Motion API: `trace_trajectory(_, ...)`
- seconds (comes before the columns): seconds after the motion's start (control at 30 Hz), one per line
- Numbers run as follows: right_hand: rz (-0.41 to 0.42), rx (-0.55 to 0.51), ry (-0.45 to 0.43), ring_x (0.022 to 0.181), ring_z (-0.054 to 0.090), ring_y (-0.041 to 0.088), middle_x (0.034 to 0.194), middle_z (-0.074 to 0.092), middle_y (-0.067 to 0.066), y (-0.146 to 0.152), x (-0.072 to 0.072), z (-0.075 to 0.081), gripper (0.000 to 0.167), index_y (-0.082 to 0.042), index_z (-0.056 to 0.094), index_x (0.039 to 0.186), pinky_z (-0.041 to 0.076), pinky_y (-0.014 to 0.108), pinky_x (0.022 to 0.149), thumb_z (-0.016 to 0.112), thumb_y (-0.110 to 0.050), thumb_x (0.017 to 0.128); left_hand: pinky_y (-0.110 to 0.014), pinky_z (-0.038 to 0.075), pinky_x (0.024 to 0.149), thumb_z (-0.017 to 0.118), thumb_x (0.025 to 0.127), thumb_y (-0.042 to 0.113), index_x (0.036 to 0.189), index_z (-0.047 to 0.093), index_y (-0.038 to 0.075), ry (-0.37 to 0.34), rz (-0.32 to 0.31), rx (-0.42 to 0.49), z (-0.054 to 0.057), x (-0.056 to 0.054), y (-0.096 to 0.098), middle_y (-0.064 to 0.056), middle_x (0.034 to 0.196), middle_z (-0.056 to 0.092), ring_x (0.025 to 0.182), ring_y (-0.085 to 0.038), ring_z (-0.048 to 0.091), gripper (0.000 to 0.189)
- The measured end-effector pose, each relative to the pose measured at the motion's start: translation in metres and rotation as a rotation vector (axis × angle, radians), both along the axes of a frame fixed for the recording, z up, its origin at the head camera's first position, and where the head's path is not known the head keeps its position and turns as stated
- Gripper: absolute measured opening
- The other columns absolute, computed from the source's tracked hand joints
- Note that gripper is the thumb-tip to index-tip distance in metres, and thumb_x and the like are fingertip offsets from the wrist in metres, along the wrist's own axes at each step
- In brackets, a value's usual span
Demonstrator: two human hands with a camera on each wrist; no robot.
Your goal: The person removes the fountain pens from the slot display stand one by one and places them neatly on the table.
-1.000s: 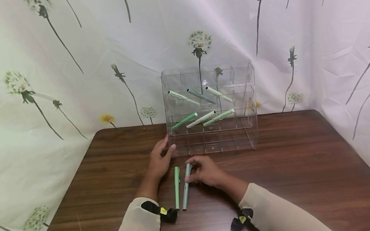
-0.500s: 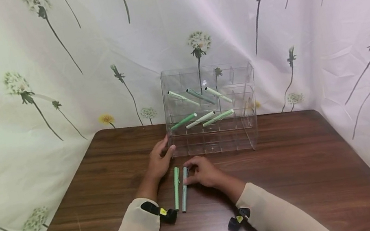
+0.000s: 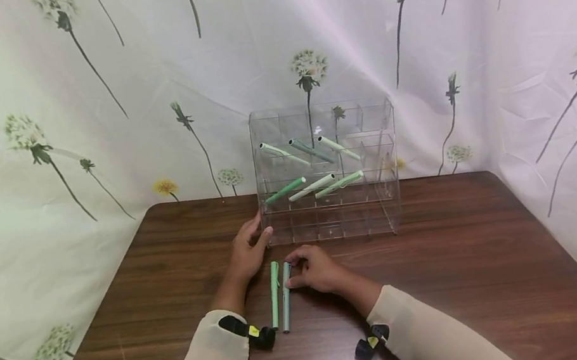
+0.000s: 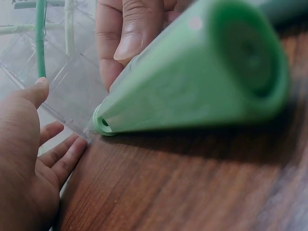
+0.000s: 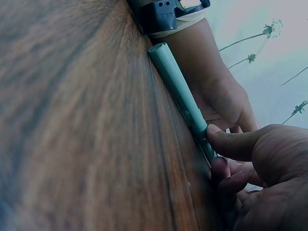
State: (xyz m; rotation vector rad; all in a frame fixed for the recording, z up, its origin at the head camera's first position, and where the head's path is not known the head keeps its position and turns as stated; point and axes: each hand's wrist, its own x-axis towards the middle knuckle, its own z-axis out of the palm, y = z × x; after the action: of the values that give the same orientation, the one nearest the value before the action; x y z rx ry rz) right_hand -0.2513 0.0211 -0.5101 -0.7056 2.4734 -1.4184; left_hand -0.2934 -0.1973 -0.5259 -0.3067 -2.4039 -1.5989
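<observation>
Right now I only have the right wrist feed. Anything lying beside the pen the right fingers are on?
Observer: Yes, a light green pen lies to the left of the grey-blue pen in the head view, with a narrow gap between.
Operator: What's the left hand at?
Observer: The lower left side of a clear rack; it looks to be touching.
Operator: Rack loaded?
Observer: Partly: six racked pens, three in an upper row and three in a lower one.

Pale cloth [image 3: 246,39] (dandelion-patterned) behind brown table [image 3: 487,254].
</observation>
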Motion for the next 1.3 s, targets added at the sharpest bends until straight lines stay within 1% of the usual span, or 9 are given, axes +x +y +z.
trace_trajectory(0.23, -0.002, -0.020, -0.016, 0.108, 0.065, 0.028, 0.119, 0.070, 0.021, 0.002, -0.001, -0.002, 0.046, 0.005, 0.074, 0.129, 0.050, 0.023, 0.080, 0.091, -0.010, 0.089, -0.056, 0.048, 0.117, 0.068, 0.111, 0.024, 0.168, 0.045, 0.019, -0.009, -0.003, 0.000, 0.000, 0.000, 0.002, -0.020, 0.158, 0.058, 0.134, -0.038, 0.065, 0.061)
trace_trajectory(0.33, -0.009, -0.041, -0.038, 0.105, 0.065, 0.024, 0.121, 0.070, 0.022, 0.004, 0.000, -0.002, 0.046, 0.006, 0.074, 0.130, 0.051, 0.023, 0.079, 0.090, -0.010, 0.090, -0.056, 0.047, 0.118, 0.068, 0.111, 0.025, 0.167, 0.046, 0.018, -0.018, -0.006, 0.000, 0.001, 0.000, 0.003, -0.019, 0.158, 0.058, 0.134, -0.038, 0.065, 0.061)
trace_trajectory(0.5, -0.004, -0.096, -0.114, 0.079, 0.061, 0.013, 0.125, 0.067, 0.026, 0.009, 0.001, -0.001, 0.046, 0.007, 0.070, 0.134, 0.052, 0.025, 0.063, 0.086, -0.007, 0.093, -0.058, 0.046, 0.119, 0.068, 0.111, 0.023, 0.166, 0.047, 0.015, -0.014, -0.009, 0.005, 0.002, 0.000, 0.006, -0.021, 0.158, 0.058, 0.134, -0.042, 0.064, 0.060)
trace_trajectory(0.6, -0.014, -0.133, -0.160, 0.069, 0.061, 0.012, 0.128, 0.065, 0.029, 0.014, 0.003, 0.001, 0.047, 0.007, 0.067, 0.137, 0.052, 0.027, 0.057, 0.083, -0.003, 0.095, -0.057, 0.046, 0.119, 0.068, 0.111, 0.024, 0.167, 0.047, 0.016, -0.015, -0.016, 0.008, 0.001, -0.002, 0.009, -0.021, 0.158, 0.058, 0.135, -0.040, 0.064, 0.060)
trace_trajectory(0.73, -0.041, -0.151, -0.182, 0.070, 0.064, 0.013, 0.133, 0.062, 0.031, 0.022, 0.005, 0.004, 0.049, 0.008, 0.063, 0.140, 0.054, 0.029, 0.058, 0.081, 0.001, 0.095, -0.055, 0.046, 0.120, 0.069, 0.110, 0.024, 0.167, 0.047, 0.017, -0.009, -0.033, 0.028, 0.000, -0.005, 0.014, -0.021, 0.158, 0.058, 0.136, -0.039, 0.064, 0.061)
trace_trajectory(0.87, -0.035, -0.157, -0.195, 0.070, 0.065, 0.013, 0.139, 0.061, 0.033, 0.028, 0.006, 0.010, 0.050, 0.008, 0.061, 0.143, 0.055, 0.030, 0.060, 0.080, 0.001, 0.097, -0.056, 0.046, 0.120, 0.070, 0.110, 0.020, 0.165, 0.049, 0.014, 0.007, -0.011, 0.044, -0.002, -0.005, 0.013, -0.024, 0.157, 0.059, 0.137, -0.040, 0.063, 0.060)
trace_trajectory(1.1, -0.042, -0.188, -0.192, 0.068, 0.068, 0.022, 0.146, 0.059, 0.033, 0.038, 0.007, 0.022, 0.051, 0.010, 0.058, 0.144, 0.060, 0.040, 0.058, 0.078, 0.003, 0.098, -0.058, 0.047, 0.118, 0.068, 0.111, 0.020, 0.166, 0.047, 0.014, 0.007, -0.014, 0.035, -0.001, -0.004, 0.006, -0.025, 0.158, 0.057, 0.135, -0.043, 0.064, 0.060)
trace_trajectory(1.23, -0.036, -0.176, -0.145, 0.072, 0.072, 0.032, 0.148, 0.056, 0.035, 0.046, 0.007, 0.027, 0.053, 0.011, 0.056, 0.146, 0.062, 0.044, 0.063, 0.078, 0.003, 0.098, -0.053, 0.051, 0.113, 0.068, 0.110, 0.018, 0.166, 0.047, 0.014, 0.007, -0.005, 0.028, -0.002, -0.004, 0.002, -0.025, 0.158, 0.057, 0.129, -0.041, 0.066, 0.060)
trace_trajectory(1.3, -0.042, -0.174, -0.114, 0.074, 0.073, 0.036, 0.148, 0.054, 0.035, 0.052, 0.008, 0.031, 0.053, 0.011, 0.057, 0.145, 0.062, 0.042, 0.065, 0.078, 0.003, 0.098, -0.051, 0.050, 0.112, 0.068, 0.110, 0.017, 0.166, 0.047, 0.013, 0.005, -0.004, 0.021, -0.001, -0.004, 0.002, -0.025, 0.158, 0.057, 0.128, -0.040, 0.067, 0.060)
